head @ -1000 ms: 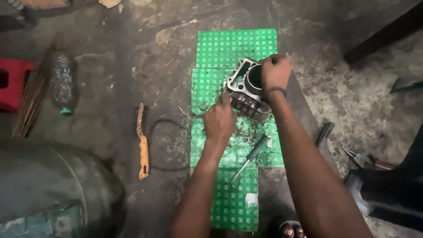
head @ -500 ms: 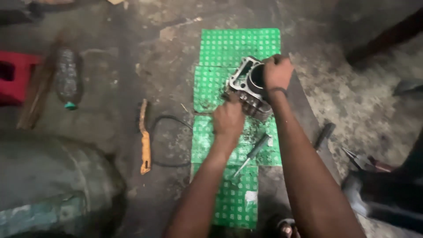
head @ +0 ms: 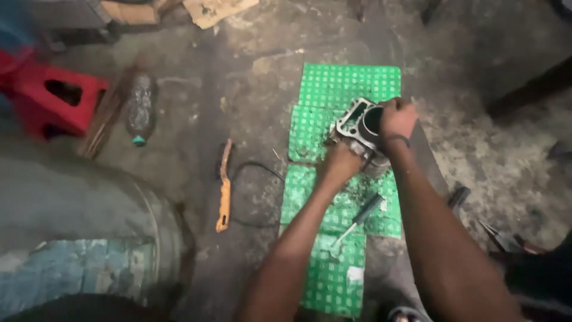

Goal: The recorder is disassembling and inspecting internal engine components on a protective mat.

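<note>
Between both hands, on the green sheets (head: 345,83), sits the cylinder (head: 362,132), right hand (head: 397,118) clamped on its top rim as before, left hand (head: 341,164) gripping its near side, nothing shifted, screwdriver (head: 359,219) idle just below.

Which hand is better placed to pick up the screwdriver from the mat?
Probably the left hand. It only rests on the near side of the cylinder, closer to the screwdriver, while the right hand grips the cylinder's far rim.
</note>
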